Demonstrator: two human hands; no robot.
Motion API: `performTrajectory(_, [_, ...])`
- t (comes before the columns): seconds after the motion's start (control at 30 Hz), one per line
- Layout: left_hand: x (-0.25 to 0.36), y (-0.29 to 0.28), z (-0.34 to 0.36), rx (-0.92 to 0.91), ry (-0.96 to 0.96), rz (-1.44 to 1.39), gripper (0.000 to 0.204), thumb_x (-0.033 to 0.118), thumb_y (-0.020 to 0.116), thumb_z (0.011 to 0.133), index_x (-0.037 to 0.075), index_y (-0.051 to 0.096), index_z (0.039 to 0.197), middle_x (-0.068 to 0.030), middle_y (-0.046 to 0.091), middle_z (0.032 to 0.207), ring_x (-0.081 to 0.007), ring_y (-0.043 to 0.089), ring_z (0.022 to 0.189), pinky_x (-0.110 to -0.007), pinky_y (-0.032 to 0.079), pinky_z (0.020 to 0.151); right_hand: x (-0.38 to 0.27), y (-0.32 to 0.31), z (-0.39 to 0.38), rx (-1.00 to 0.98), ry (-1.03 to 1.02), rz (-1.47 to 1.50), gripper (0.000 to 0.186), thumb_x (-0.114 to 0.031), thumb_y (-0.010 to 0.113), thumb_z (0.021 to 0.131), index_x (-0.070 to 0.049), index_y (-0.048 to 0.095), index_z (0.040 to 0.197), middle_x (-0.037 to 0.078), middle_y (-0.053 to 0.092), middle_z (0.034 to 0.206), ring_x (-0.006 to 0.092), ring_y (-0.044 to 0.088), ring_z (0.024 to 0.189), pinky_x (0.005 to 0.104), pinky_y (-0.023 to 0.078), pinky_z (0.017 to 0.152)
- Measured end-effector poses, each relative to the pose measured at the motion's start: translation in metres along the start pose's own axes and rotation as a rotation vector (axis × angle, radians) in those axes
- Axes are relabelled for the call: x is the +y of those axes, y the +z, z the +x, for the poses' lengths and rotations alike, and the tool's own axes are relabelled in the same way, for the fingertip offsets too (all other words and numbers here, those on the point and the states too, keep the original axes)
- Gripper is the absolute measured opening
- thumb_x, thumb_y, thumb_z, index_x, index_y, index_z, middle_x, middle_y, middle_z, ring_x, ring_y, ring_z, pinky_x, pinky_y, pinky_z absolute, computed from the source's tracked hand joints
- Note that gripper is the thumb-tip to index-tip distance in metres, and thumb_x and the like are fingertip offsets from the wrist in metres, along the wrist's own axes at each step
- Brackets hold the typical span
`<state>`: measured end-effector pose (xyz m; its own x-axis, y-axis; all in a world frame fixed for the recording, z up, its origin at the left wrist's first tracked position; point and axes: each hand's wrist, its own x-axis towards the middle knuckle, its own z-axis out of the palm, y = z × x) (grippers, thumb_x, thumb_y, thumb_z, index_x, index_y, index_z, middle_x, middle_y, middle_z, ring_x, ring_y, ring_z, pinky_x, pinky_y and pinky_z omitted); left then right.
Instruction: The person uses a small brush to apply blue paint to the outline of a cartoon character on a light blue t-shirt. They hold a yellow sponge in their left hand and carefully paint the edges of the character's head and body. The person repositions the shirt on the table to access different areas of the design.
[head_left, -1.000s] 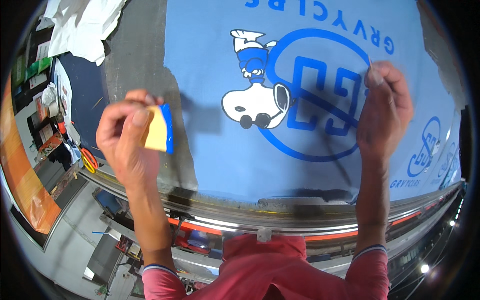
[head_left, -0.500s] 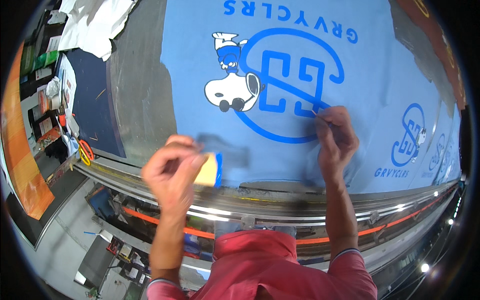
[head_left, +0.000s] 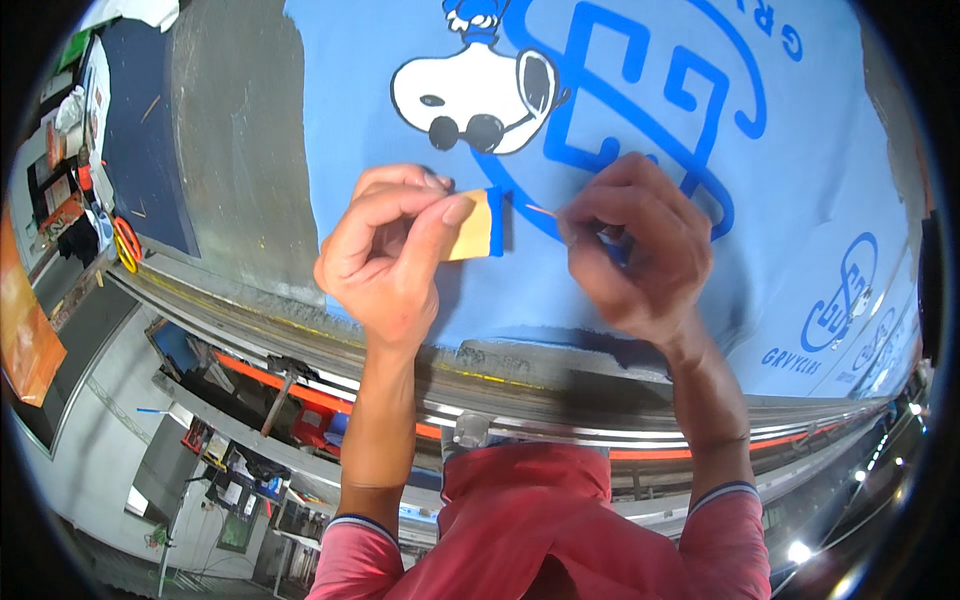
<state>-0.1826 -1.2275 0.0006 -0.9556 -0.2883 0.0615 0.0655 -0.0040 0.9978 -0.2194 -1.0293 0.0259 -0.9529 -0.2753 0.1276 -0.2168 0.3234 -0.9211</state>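
A small yellow card (head_left: 470,228) with wet-looking blue colour along its right edge is pinched between the thumb and fingers of my left hand (head_left: 390,245). The fingertips of my right hand (head_left: 640,240) close on a thin, pale pointed stick (head_left: 542,211), whose tip points left at the card's blue edge, a short gap away. Both hands are above a light blue printed fabric sheet (head_left: 350,130). Just beyond them on the sheet lie a printed white cartoon dog (head_left: 455,90) in sunglasses and a darker blue line design (head_left: 640,150).
The sheet lies on a long grey table (head_left: 235,150) with metal rails (head_left: 560,432) along its near edge. Scissors with red and yellow handles (head_left: 127,245) lie at the left, beside a dark blue panel (head_left: 140,130). Smaller prints (head_left: 845,290) continue to the right.
My right hand has left the lower part of the line design and come leftward with the stick to the card. The left hand has moved farther over the sheet, and the view has shifted.
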Motion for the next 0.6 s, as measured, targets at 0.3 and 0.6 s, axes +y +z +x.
performTrajectory(0.3, [-0.002, -0.001, -0.001, -0.019, 0.015, 0.021, 0.019, -0.015, 0.074, 0.073, -0.004, 0.067, 0.087, -0.014, 0.063, 0.09, -0.016, 0.062, 0.079, -0.027, 0.052, 0.069, 0.005, 0.008, -0.001, -0.004, -0.053, -0.03, 0.021, 0.009, 0.069, 0.064, -0.003, 0.065, 0.081, 0.005, 0.059, 0.073, 0.0134, 0.055, 0.058, 0.0254, 0.043, 0.05])
performTrajectory(0.6, [-0.001, 0.0, 0.0, -0.019, 0.01, 0.041, 0.018, -0.013, 0.074, 0.072, -0.004, 0.067, 0.086, -0.0136, 0.064, 0.089, -0.0162, 0.063, 0.079, -0.027, 0.052, 0.068, 0.009, 0.011, -0.002, 0.016, -0.076, -0.043, 0.021, 0.009, 0.069, 0.064, -0.004, 0.065, 0.081, 0.004, 0.058, 0.073, 0.0123, 0.053, 0.057, 0.0248, 0.042, 0.048])
